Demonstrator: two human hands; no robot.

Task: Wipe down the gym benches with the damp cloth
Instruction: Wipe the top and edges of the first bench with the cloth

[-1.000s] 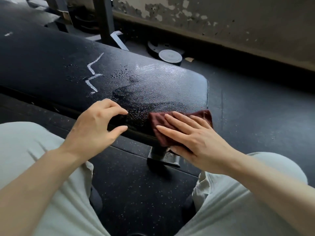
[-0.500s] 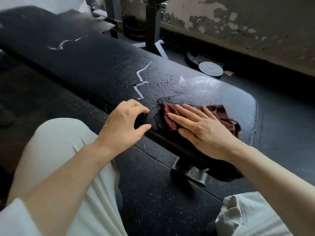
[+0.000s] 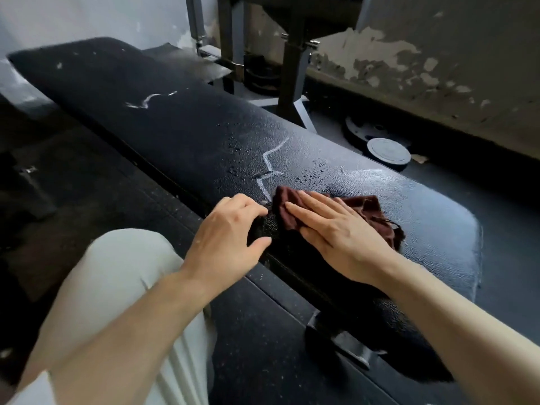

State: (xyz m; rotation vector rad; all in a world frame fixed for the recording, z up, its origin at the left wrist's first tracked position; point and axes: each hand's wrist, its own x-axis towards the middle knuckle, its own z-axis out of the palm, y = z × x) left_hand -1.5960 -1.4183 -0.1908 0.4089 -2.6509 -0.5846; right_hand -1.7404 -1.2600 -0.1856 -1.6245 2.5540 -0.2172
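Two hands sit in the middle of my frame, both at the near edge of the black bench pad (image 3: 181, 135), which runs from the upper left down to the lower right. My right hand (image 3: 336, 232) lies flat with straight fingers pressed together on the dark red cloth (image 3: 368, 211), pinning it to the pad just right of centre; the cloth pokes out past the fingertips and behind the knuckles (its frayed edge trails toward the right). My left hand (image 3: 228, 238) is just beside it, fingers loosely curled over the pad's edge with the thumb tucked below, holding nothing, its fingertips close to the cloth's left corner. Water beads and a wet sheen show on the pad above the cloth, next to a white zigzag scratch (image 3: 270, 168). A second white mark (image 3: 149, 99) sits further toward the upper left. At upper right, round weight plates (image 3: 387, 150) lie on the floor beneath a peeling wall (image 3: 438, 62).
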